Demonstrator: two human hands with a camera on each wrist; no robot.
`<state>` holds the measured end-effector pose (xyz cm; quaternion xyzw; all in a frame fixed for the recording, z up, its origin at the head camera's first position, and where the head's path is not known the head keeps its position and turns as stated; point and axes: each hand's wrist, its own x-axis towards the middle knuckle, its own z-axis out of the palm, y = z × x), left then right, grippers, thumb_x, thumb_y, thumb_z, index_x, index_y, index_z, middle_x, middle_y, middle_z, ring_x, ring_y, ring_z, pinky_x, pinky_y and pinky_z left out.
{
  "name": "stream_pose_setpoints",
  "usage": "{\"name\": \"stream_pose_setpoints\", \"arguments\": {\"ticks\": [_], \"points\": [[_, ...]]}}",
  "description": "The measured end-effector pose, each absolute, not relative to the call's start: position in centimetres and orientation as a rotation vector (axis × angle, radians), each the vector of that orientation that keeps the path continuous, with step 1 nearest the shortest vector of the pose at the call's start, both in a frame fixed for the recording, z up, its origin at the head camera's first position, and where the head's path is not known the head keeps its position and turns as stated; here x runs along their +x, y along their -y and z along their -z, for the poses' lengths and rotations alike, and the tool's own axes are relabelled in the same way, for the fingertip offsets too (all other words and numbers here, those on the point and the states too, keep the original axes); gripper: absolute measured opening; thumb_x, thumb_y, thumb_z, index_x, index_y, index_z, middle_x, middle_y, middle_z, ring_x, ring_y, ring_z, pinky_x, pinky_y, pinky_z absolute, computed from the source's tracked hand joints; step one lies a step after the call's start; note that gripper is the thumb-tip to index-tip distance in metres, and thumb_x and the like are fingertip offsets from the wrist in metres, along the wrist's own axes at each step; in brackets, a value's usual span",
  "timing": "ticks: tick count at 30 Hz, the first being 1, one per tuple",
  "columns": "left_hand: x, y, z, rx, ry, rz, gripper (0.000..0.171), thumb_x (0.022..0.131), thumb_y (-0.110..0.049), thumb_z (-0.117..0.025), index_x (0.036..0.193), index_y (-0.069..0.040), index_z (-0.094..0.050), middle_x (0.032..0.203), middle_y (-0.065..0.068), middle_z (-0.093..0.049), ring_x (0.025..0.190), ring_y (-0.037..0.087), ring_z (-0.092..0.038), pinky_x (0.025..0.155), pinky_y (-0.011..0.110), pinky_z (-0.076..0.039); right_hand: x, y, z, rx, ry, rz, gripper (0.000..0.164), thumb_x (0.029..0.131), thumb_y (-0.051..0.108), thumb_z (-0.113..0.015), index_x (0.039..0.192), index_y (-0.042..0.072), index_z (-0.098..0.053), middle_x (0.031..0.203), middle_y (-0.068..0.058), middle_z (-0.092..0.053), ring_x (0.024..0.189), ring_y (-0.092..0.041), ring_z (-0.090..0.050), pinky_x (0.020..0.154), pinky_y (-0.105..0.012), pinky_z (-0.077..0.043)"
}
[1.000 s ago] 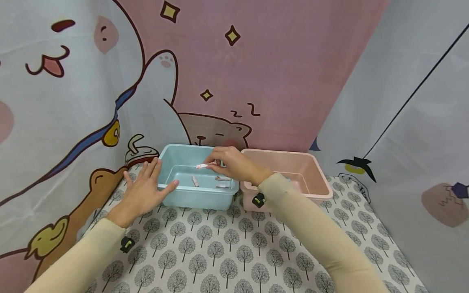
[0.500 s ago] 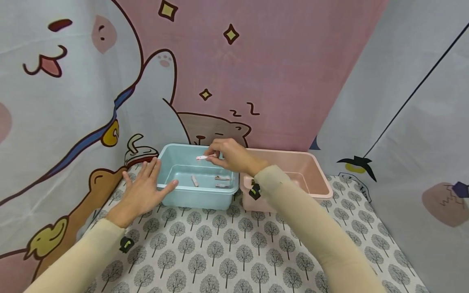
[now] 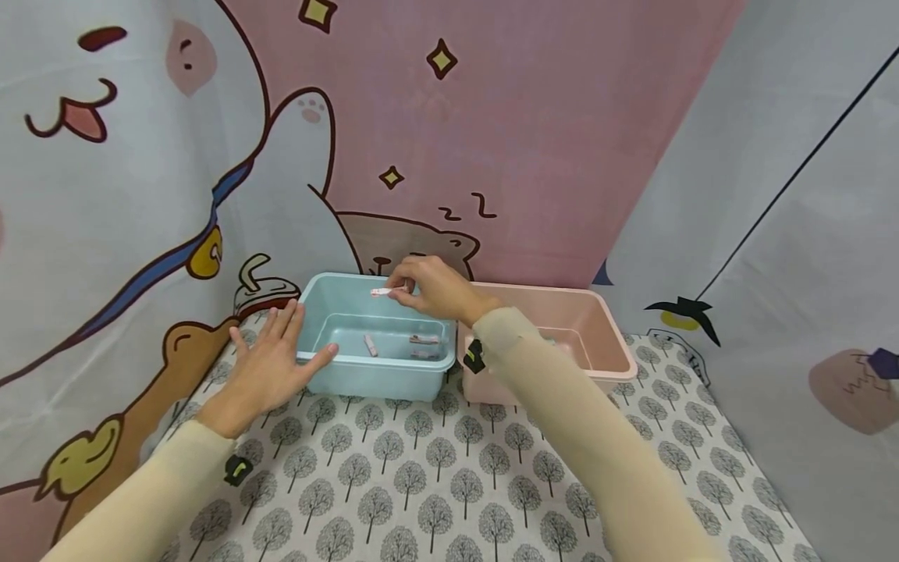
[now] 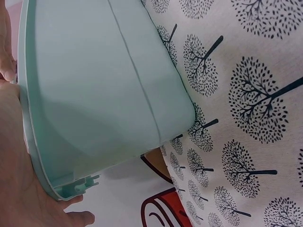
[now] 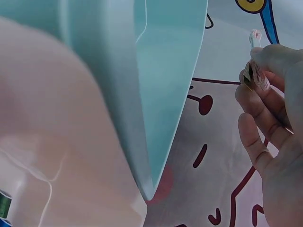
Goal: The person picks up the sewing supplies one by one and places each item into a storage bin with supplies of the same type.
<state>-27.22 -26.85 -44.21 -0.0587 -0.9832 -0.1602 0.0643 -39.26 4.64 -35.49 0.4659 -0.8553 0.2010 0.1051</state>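
Observation:
My right hand [image 3: 438, 289] pinches a small white-and-pink nail clipper [image 3: 381, 292] between thumb and fingers, above the back of the light blue bin [image 3: 379, 381]. In the right wrist view, the clipper's printed end [image 5: 255, 37] sticks out past the fingertips, and part of it is hidden by the thumb. My left hand [image 3: 263, 378] rests at the blue bin's left rim with its fingers spread. Inside that bin lie a pale clipper-like piece [image 3: 371, 346] and two more small ones, the upper [image 3: 424, 339] above the lower [image 3: 424, 354].
A pink bin [image 3: 620, 367] stands right beside the blue one. Small green [image 5: 4, 206] and blue [image 5: 4, 222] objects show inside it at the right wrist view's edge. Both bins sit on a tree-print cloth [image 3: 435, 468], before a cartoon-print curtain [image 3: 562, 156].
My right hand has risen with the nail clipper, from low over the blue bin to about its back rim in the head view. The left hand stays at the rim.

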Motion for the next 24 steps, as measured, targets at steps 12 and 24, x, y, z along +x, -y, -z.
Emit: {"name": "stream_pose_setpoints", "arguments": {"ticks": [12, 24], "points": [[-27.2, 26.9, 44.0, -0.18, 2.966, 0.488, 0.12, 0.11, -0.088, -0.044, 0.187, -0.003, -0.009, 0.197, 0.022, -0.005, 0.181, 0.059, -0.009, 0.128, 0.098, 0.015, -40.8, -3.4, 35.1, 1.301, 2.588, -0.582, 0.019, 0.115, 0.022, -0.077, 0.126, 0.011, -0.087, 0.115, -0.004, -0.084, 0.104, -0.018, -0.077, 0.091, -0.033, -0.066], [-27.2, 26.9, 44.2, -0.182, 2.968, 0.487, 0.119, 0.111, -0.087, -0.044, 0.187, -0.003, -0.009, 0.197, 0.022, -0.005, 0.18, 0.059, -0.01, 0.127, 0.098, 0.015, -41.8, -2.6, 35.4, 1.168, 2.666, -0.563, 0.021, 0.116, 0.025, -0.077, 0.127, 0.011, -0.086, 0.118, -0.005, -0.083, 0.107, -0.02, -0.077, 0.096, -0.035, -0.067]]}}
